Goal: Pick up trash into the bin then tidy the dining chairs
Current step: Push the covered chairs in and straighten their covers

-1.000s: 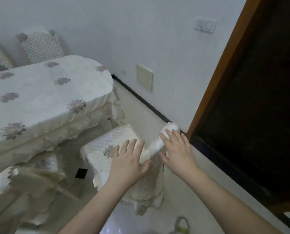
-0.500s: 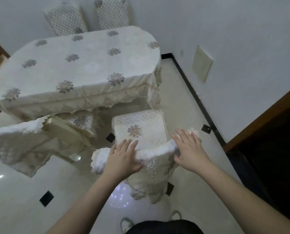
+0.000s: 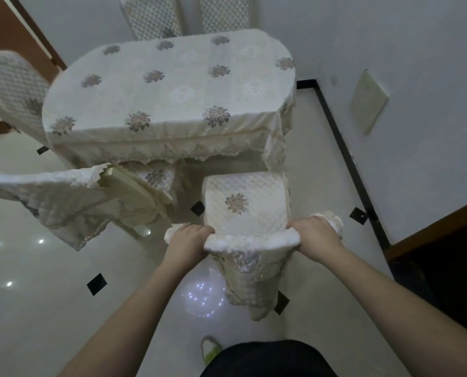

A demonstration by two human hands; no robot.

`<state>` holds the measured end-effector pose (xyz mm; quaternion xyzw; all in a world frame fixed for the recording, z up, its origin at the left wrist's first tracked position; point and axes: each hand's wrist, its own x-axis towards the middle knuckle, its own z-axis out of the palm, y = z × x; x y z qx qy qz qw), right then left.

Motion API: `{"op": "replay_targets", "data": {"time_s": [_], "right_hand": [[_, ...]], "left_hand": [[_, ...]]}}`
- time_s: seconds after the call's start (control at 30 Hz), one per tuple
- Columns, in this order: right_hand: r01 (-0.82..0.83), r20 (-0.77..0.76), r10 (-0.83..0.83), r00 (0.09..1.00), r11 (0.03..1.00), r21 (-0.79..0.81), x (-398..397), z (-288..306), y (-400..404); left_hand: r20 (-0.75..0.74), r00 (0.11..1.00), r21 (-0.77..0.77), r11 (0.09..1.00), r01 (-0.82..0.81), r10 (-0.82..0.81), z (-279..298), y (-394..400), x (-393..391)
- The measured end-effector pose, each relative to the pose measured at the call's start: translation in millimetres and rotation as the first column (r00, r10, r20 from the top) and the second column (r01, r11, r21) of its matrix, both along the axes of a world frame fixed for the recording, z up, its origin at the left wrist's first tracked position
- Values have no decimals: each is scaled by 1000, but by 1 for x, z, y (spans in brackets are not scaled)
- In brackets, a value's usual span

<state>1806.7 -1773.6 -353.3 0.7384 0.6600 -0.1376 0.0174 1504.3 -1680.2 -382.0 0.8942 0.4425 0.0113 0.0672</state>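
A: What could go wrong here?

B: The chair (image 3: 244, 213), at lower centre of the frame, stands apart from the table (image 3: 169, 96) above it. Pushed crooked, it might snag the hanging tablecloth (image 3: 172, 148) or bump the tilted chair (image 3: 71, 197) at the left. The loose cover could also slip under the grip.

A: And the hands?

B: Both arms reach forward. The left hand (image 3: 187, 240) and right hand (image 3: 315, 236) each curl over the top of the backrest, gripping its ends. No bin is in view.
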Motion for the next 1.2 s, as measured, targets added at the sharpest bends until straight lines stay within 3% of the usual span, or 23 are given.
{"op": "replay_targets", "data": {"time_s": [0.2, 0.63, 0.77, 1.2], "right_hand": [[11, -30, -9, 1000, 999, 49, -1, 4, -3], [-54, -40, 56, 998, 997, 49, -60, 18, 4], [-36, -56, 40, 998, 998, 59, -80, 21, 28], [24, 39, -24, 999, 1000, 18, -140, 29, 102]], "left_hand": [[-94, 996, -47, 999, -1, -4, 10, 6, 2], [-101, 990, 139, 984, 115, -102, 26, 12, -71], [-136, 990, 40, 998, 42, -36, 29, 29, -96], [-195, 980, 28, 999, 40, -34, 50, 116, -128]]}}
